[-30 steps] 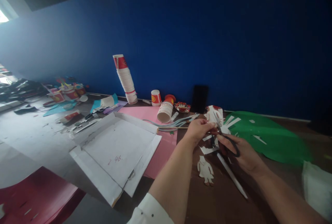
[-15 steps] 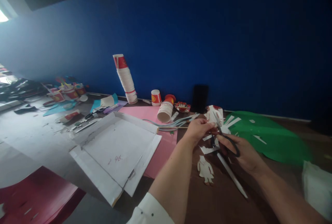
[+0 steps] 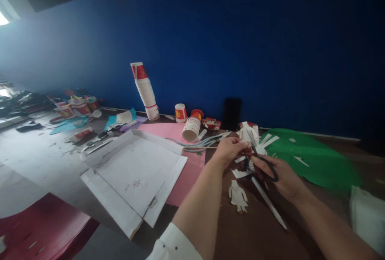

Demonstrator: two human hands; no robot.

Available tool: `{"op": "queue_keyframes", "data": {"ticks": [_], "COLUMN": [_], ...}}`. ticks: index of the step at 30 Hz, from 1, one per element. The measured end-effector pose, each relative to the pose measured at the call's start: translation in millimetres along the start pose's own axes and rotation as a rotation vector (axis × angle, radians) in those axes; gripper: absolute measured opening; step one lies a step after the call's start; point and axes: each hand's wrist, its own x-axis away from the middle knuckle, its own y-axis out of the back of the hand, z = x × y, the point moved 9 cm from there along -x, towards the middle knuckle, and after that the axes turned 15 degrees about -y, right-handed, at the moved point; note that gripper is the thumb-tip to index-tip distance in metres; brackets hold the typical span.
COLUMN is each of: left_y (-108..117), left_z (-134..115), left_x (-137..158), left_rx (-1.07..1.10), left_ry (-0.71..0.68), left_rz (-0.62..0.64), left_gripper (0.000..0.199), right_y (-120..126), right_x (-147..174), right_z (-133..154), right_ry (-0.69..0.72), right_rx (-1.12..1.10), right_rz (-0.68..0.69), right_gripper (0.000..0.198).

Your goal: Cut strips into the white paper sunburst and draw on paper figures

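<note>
My right hand point(image 3: 278, 177) is closed on black-handled scissors point(image 3: 273, 170), the blades pointing up and left. My left hand point(image 3: 230, 150) pinches a small piece of white paper close to the blades; the fingers partly hide it. Beneath the hands, white paper scraps point(image 3: 240, 173) lie on the brown tabletop. Nearer to me is a white paper cut-out shaped like a figure point(image 3: 238, 196). A slim white pen-like stick point(image 3: 269, 204) lies below my right hand. Just behind the fingers sits a cut white and red paper cup piece point(image 3: 251, 131).
A white cardboard tray point(image 3: 132, 167) lies at left on pink paper point(image 3: 192, 179). Behind it are a leaning stack of paper cups point(image 3: 146, 91), more cups point(image 3: 191, 128) and grey cables point(image 3: 195, 143). Green sheet point(image 3: 315, 159) is at right; a blue partition point(image 3: 210, 43) closes the back.
</note>
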Motion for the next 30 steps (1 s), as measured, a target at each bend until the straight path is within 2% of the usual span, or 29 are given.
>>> {"op": "queue_keyframes", "data": {"ticks": [7, 16, 19, 23, 27, 30], "left_y": [1, 2, 4, 8, 12, 14], "left_z": [2, 5, 5, 5, 6, 6], "left_x": [0, -2, -2, -4, -8, -9], "left_rx": [-0.004, -0.007, -0.034, -0.074, -0.134, -0.169], "left_ry": [0.005, -0.003, -0.009, -0.033, -0.07, -0.1], "left_rz": [0.005, 0.01, -0.007, -0.028, -0.025, -0.015], "left_gripper": [0.017, 0.014, 0.016, 0.021, 0.026, 0.023], "right_y": [1, -1, -1, -3, -1, -1], "right_x": [0, 0, 1, -2, -5, -6], "right_z": [1, -2, 1, -3, -7, -7], "right_ry": [0.034, 0.005, 0.032, -0.012, -0.032, -0.025], "right_rx": [0.028, -0.014, -0.024, -0.048, -0.038, -0.022], "right_rz": [-0.015, -0.002, 0.004, 0.04, 0.019, 0.008], "right_gripper": [0.053, 0.048, 0.047, 0.048, 0.047, 0.053]}}
